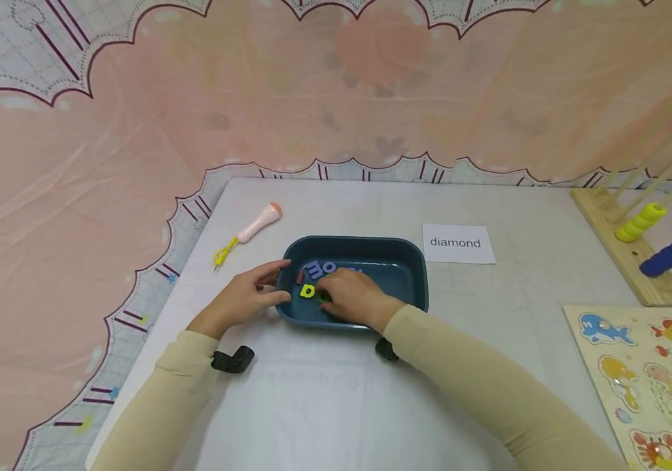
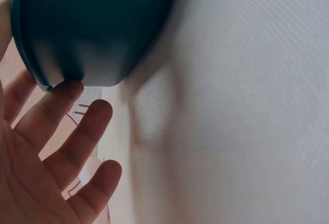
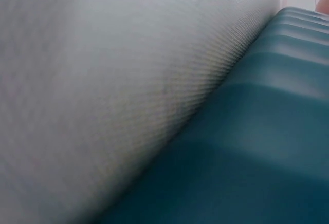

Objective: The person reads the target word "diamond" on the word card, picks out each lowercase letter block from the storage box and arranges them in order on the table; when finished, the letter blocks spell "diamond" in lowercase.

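A dark teal tray (image 1: 397,281) lies on the table with small letter pieces inside, mostly toward its left end. My left hand (image 1: 244,294) rests against that end, fingers spread and loosely extended; in the left wrist view, fingertips (image 2: 72,86) touch the tray's end. My right hand (image 1: 356,297) reaches into the tray, its curled fingers and thumb pinching a green letter (image 1: 323,296), partly hidden. Beside it lie a yellow letter (image 1: 307,291), a reddish stick-shaped letter (image 1: 300,277), a purple m (image 1: 314,269) and a purple o (image 1: 329,267). More purple shows behind the right hand.
A white card (image 1: 459,244) reading "diamond" lies right of the tray. Behind the left hand is a pink-handled tool (image 1: 259,223) with a yellow tip. To the right stand a wooden bead rack (image 1: 624,248) and an animal puzzle board (image 1: 642,386). A patterned curtain hangs behind.
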`<state>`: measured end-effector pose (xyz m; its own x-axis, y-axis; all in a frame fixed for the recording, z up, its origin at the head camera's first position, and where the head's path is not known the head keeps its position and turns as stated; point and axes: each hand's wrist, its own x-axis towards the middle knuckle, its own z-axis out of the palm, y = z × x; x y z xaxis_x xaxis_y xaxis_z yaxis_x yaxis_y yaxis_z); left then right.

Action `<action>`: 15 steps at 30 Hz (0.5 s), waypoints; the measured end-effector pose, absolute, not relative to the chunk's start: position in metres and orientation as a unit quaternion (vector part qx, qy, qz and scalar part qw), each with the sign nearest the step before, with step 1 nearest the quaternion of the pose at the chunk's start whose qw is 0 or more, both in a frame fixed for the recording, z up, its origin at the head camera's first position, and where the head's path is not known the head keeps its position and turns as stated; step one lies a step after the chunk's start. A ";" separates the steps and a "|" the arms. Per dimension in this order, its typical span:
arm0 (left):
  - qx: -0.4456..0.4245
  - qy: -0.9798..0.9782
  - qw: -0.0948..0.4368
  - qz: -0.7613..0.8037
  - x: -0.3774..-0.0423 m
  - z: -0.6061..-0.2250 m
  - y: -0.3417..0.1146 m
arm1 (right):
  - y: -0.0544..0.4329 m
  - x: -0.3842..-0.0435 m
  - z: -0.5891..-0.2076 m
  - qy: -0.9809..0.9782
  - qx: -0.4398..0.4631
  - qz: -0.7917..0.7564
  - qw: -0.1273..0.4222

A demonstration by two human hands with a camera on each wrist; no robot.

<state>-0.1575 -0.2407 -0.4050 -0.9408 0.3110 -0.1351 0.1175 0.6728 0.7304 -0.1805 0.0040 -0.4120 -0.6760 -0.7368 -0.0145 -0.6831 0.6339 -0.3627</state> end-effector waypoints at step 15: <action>0.117 0.905 0.125 0.389 -0.157 -0.406 -0.241 | 0.004 -0.181 -0.414 0.901 -0.379 -0.193 0.088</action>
